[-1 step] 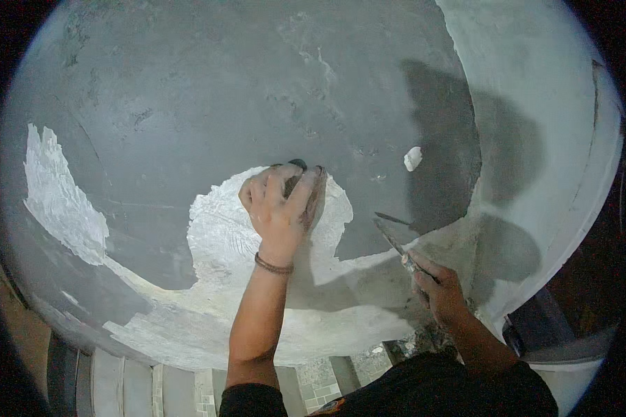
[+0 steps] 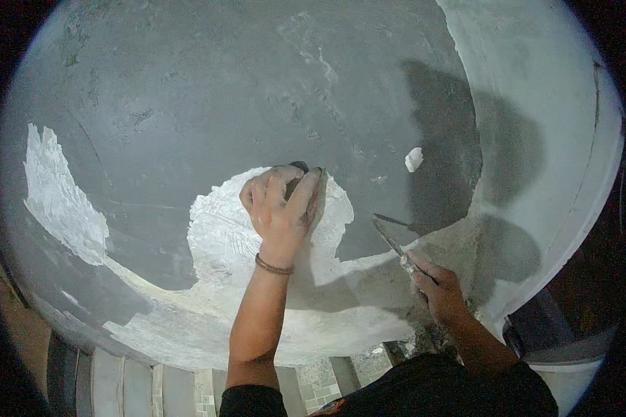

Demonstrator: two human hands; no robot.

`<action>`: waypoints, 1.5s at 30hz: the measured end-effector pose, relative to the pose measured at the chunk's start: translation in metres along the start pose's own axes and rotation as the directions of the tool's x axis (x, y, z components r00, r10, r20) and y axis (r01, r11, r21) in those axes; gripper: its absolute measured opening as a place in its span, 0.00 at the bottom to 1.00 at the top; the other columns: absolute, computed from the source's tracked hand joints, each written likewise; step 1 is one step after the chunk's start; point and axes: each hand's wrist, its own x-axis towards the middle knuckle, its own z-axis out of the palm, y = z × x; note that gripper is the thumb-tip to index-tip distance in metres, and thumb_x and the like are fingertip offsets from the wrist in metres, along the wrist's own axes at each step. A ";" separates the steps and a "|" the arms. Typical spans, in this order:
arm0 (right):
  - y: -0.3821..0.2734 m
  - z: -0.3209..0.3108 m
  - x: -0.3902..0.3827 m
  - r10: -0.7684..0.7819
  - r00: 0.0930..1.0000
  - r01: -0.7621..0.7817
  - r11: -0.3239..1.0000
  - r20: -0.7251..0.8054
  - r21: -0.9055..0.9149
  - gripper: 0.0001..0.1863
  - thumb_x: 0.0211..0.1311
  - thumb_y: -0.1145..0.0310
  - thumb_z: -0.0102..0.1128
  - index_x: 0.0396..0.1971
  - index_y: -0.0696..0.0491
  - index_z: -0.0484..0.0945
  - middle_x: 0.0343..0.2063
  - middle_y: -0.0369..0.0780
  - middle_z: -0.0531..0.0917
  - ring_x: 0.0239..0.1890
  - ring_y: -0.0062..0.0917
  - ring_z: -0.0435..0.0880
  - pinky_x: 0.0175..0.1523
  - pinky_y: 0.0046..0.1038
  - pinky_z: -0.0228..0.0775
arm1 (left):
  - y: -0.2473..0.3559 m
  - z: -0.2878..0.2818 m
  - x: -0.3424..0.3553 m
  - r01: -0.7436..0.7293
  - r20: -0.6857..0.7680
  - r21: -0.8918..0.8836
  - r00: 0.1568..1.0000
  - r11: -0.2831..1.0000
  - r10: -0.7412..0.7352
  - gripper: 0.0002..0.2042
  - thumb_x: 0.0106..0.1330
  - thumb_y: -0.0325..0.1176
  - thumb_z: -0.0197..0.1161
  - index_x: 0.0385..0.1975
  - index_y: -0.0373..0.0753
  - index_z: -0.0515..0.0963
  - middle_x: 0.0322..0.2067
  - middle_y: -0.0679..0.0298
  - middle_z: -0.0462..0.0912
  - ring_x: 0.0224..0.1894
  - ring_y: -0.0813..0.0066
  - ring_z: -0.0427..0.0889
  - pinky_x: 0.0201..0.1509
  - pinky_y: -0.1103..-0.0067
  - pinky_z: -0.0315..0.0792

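A wall [image 2: 222,90] with a dark grey coating fills most of the view. Around a bare white patch [image 2: 222,229] the coating ends in a ragged edge. At the top of this patch is my left hand [image 2: 278,201], fingers curled and thumb opposite them. Something dark shows at its fingertips, too hidden to name. A beaded bracelet circles that wrist. Lower right, my right hand [image 2: 438,286] is closed round the handle of a scraper [image 2: 391,240], its thin blade seen edge-on and pointing up and left. The blade's shadow falls on the grey coating.
Another ragged white patch [image 2: 66,201] lies far left, and a small white spot [image 2: 414,160] at right. A pale grey wall section [image 2: 535,76] adjoins the coating on the right. Pale panels and small tiles [image 2: 320,389] show along the bottom, with dark objects [image 2: 542,326] lower right.
The right hand and scraper have shifted very slightly to the left. My left hand stays at the patch's upper edge.
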 end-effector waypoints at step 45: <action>-0.045 0.053 0.074 -0.782 0.558 0.630 0.179 0.280 -0.756 0.29 0.56 0.67 0.69 0.61 0.37 0.77 0.33 0.41 0.79 0.24 0.33 0.82 0.26 0.36 0.76 | -0.014 0.006 -0.008 0.081 -0.156 -0.204 0.981 0.976 -0.114 0.14 0.53 0.30 0.60 0.41 0.42 0.77 0.41 0.63 0.81 0.47 0.63 0.76 0.57 0.64 0.62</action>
